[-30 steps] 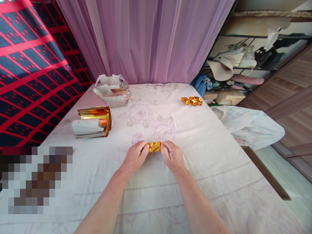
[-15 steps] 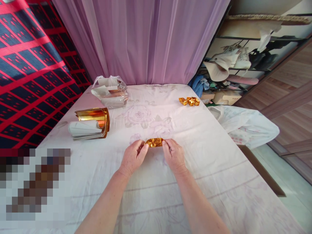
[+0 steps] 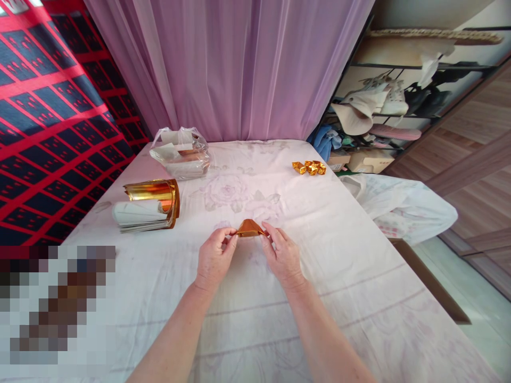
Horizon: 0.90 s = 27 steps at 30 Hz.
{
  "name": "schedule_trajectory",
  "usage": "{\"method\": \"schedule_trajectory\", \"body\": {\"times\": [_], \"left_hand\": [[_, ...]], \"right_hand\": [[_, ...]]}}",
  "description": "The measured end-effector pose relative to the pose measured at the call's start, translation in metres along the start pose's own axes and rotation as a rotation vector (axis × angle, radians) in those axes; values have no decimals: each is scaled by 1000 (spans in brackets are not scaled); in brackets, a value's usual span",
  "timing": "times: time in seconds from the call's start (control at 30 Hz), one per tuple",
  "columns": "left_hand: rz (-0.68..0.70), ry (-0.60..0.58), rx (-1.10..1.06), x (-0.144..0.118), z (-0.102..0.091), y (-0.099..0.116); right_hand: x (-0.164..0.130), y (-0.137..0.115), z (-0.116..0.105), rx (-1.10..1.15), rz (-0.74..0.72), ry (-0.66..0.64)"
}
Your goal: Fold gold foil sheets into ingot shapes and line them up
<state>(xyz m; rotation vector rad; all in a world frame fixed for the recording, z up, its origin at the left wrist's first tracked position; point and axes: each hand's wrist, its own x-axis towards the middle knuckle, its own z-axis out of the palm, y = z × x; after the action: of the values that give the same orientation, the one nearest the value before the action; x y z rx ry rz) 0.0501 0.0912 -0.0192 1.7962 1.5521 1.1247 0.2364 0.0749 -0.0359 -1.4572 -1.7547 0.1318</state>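
Note:
A small folded piece of gold foil paper is stretched between my hands over the middle of the cloth-covered surface. Its centre bulges up into a flat-topped shape, and its ends are narrow. My left hand pinches the left end between thumb and fingers. At the other end, my right hand has its thumb and index finger closed on the tip. Several folded gold foil pieces lie together at the far right. On the left stands a bent stack of gold foil sheets with white backs.
A clear plastic bag with more sheets sits at the far left. The floral cloth covers the surface. Beyond the right edge are a white plastic bag and a shelf with shoes. A purple curtain hangs behind.
The foil piece was flatter and crinkled; now its middle stands raised with smoother faces. Both hands still hold its ends, and my right fingers have shifted slightly.

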Motion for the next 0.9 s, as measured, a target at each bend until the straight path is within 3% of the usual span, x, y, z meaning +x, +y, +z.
{"method": "schedule_trajectory", "body": {"times": [0.4, 0.57, 0.77, 0.9], "left_hand": [[-34, -36, 29, 1, -4, 6], [-70, -11, 27, 1, -5, 5], [-113, -9, 11, 2, -5, 1], [-141, -25, -34, 3, -5, 0]], "right_hand": [[1, -6, 0, 31, 0, 44], [0, -4, -1, 71, 15, -14], [5, -10, -6, 150, 162, -60], [9, -16, -11, 220, 181, -115]]}}
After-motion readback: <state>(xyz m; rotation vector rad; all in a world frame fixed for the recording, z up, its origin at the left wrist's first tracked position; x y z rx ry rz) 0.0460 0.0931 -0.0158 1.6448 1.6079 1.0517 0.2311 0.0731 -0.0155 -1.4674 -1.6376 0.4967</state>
